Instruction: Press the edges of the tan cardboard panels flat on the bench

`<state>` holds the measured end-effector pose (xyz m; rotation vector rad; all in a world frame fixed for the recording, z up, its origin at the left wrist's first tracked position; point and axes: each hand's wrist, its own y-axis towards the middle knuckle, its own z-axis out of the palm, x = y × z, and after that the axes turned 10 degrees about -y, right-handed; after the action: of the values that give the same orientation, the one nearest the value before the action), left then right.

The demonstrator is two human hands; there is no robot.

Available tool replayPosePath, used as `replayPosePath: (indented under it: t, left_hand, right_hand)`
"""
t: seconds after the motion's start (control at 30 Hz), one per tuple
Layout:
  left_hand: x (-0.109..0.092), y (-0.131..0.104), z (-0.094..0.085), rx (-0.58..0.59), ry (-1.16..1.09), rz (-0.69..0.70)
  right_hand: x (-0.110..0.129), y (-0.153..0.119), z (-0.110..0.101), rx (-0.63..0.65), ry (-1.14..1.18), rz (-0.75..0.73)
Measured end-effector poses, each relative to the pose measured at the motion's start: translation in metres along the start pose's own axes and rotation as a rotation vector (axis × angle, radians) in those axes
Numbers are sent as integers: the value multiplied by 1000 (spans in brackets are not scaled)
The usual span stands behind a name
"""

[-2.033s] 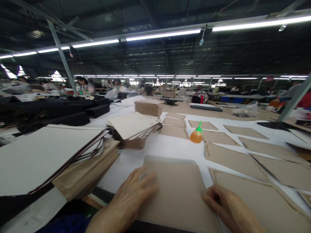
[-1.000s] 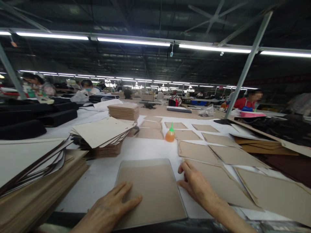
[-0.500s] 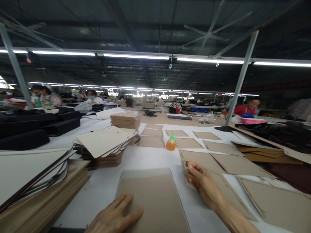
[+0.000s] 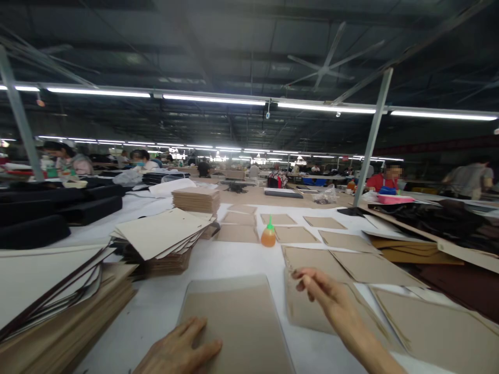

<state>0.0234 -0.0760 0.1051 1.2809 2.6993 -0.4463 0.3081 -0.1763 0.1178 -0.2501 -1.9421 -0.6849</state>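
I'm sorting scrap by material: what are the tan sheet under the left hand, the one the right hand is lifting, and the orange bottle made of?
The sheet under the left hand, the flat tan panel, looks like matte greyboard or card: dull and stiff. The lifted sheet in the right hand looks the same. The orange bottle seems translucent plastic with a green nozzle.
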Motion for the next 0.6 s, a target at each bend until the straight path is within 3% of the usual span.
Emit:
replayPosePath:
  t: [0.07, 0.13, 0.27, 0.37, 0.47, 0.6]
  left_hand:
    - [-9, 1, -8, 27, -18, -16]
    - [-13, 2, -7, -9, 6, -29]
    - [7, 8, 18, -36, 131, 6]
    - [33, 15, 43, -280, 327, 237]
    - [48, 20, 58, -574, 570, 447]
    - [54, 13, 61, -654, 643, 512]
  right_hand:
    - [4, -8, 23, 195, -495, -239]
    - [5, -13, 49, 374, -791, -383]
    - [-4, -15, 84, 652, -850, -455]
    - [-10, -15, 83, 769, -841, -434]
    - [-10, -15, 66, 768, -965, -406]
    - [-14, -12, 42, 752, -1077, -486]
